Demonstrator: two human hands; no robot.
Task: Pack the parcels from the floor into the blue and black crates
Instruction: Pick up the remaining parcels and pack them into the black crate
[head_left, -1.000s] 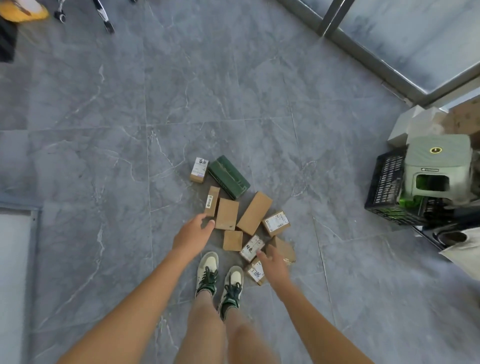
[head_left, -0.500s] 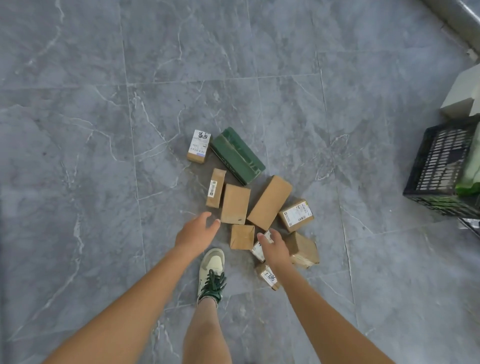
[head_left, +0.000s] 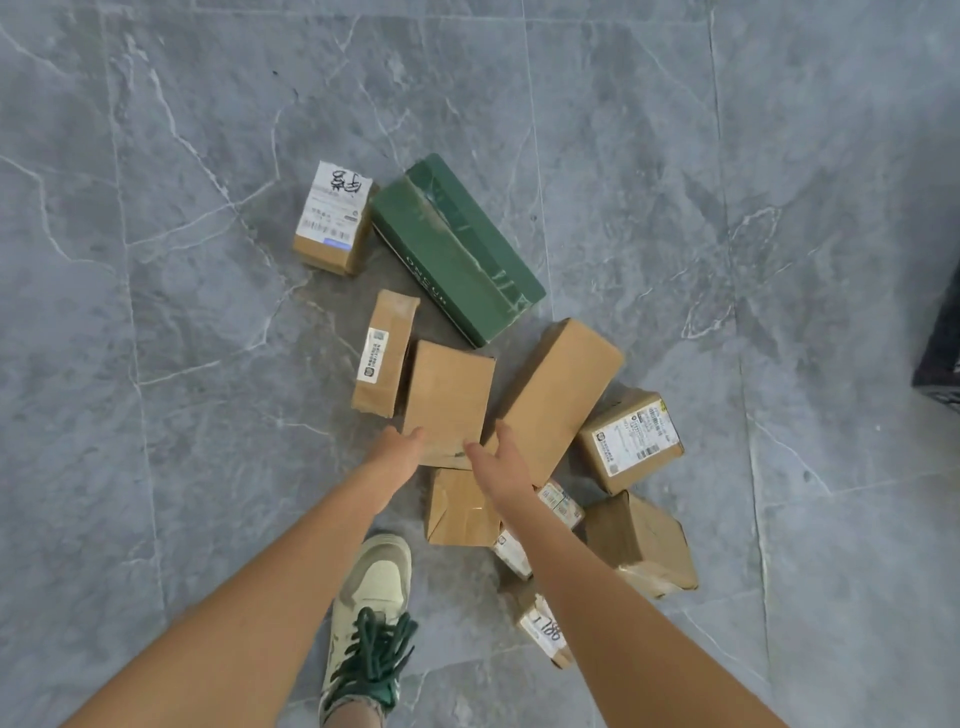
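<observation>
Hands frame the plain brown parcel (head_left: 448, 400) mid-floor: my left hand (head_left: 397, 449) and right hand (head_left: 496, 457) reach spread-fingered at its near corners, gripping nothing yet.

Floor (head_left: 156, 312): grey marble-look tiles, white veining, thin grout lines seen running across and down the view.
Shoe (head_left: 371, 618): one cream sneaker, planted flat on the floor at bottom centre, toe pointed up the view.
Laces (head_left: 376, 657): dark green, tied over the tongue of the shoe.
Sock (head_left: 348, 709): pale cuff seen at the shoe's collar, cut off by the lower edge.
</observation>
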